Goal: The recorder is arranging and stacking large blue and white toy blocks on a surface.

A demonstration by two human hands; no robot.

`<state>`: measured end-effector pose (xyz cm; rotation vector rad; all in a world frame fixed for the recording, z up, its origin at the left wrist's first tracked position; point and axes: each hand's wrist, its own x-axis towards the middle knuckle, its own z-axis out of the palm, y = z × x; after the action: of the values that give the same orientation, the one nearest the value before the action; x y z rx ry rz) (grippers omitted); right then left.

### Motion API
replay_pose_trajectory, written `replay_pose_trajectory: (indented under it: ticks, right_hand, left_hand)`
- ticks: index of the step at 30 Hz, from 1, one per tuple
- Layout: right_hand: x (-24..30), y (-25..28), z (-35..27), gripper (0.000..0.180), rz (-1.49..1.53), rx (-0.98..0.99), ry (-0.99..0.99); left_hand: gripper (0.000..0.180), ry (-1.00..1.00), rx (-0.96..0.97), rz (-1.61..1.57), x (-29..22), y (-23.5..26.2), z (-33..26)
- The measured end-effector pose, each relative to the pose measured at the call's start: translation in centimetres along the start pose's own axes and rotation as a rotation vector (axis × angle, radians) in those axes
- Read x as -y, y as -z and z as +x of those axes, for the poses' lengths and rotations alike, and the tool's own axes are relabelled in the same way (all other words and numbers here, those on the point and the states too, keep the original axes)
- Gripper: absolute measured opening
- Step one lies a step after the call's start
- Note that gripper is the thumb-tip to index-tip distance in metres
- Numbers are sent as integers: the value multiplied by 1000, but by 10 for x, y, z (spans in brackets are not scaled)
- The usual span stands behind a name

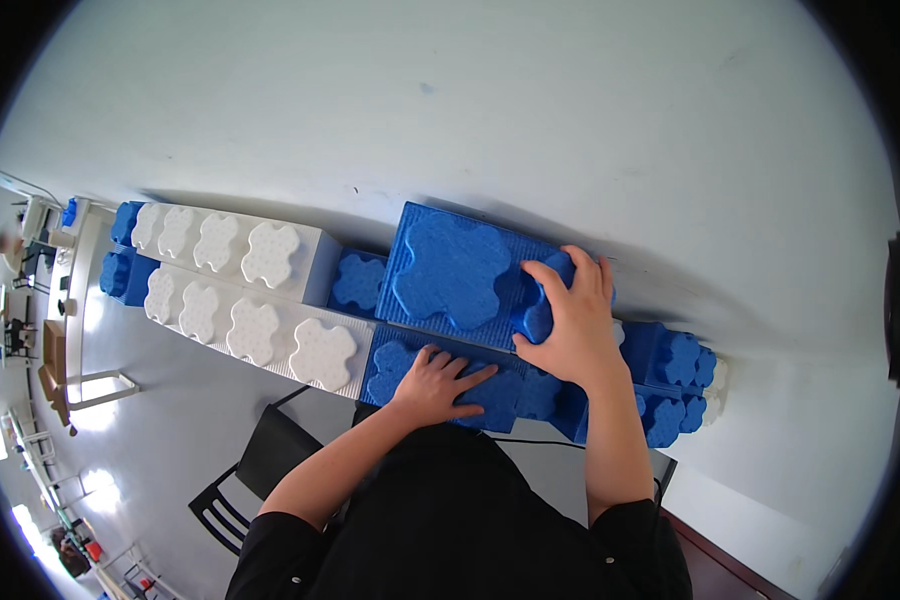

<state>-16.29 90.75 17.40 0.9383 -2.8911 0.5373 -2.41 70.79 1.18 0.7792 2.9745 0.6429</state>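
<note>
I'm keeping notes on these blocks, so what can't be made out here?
All in the head view:
- Upper blue block: part of its right end, behind the right hand.
- Lower blue block: part of its top, under the left hand.
- Black chair: part of it, behind the left forearm.
- White table at far left: what stands on it, too small.

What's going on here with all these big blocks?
A person has their right hand around one end of a large blue block, which appears higher than its neighbours. Their left hand rests, fingers spread, on the front blue blocks. White blocks stand to the left in two rows. Whether the large block sits fully down isn't clear.
</note>
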Motion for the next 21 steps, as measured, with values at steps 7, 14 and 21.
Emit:
replay_pose_trajectory:
  ticks: [7, 14, 21]
  right_hand:
    - [-6, 7, -35, 86, 4, -14, -115]
    - [9, -9, -44, 89, 38, -41, -222]
    - [61, -42, -10, 88, -52, -10, -98]
  left_hand:
    - [75, -1, 34, -49, -2, -1, -3]
    - [71, -43, 39, -95, 6, -1, -9]
    - [35, -133, -168, -345, 42, 39, -49]
